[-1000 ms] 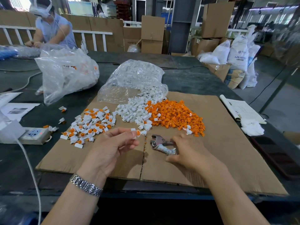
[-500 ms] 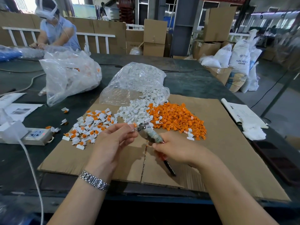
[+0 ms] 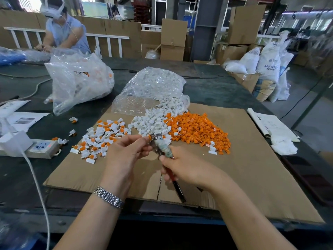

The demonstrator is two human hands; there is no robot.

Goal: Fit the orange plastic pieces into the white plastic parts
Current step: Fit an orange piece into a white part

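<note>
My left hand [image 3: 126,152] pinches a small white part with an orange piece [image 3: 149,136] at its fingertips. My right hand [image 3: 183,167] grips pliers [image 3: 160,147], whose jaws meet that part. A pile of loose orange pieces [image 3: 196,129] lies on the cardboard sheet [image 3: 243,168], with loose white parts [image 3: 153,121] spilling beside it from a clear bag [image 3: 153,87]. To the left lies a heap of white parts with orange pieces fitted [image 3: 100,138].
A second plastic bag [image 3: 77,80] stands at the back left. A power strip [image 3: 41,147] with a white cable lies at the left. Papers and a white cloth [image 3: 282,147] lie at the right. Another person [image 3: 63,31] works across the table.
My right hand picked the pliers up off the cardboard and brought their jaws to the part in my left hand. Both hands rose slightly toward the piles.
</note>
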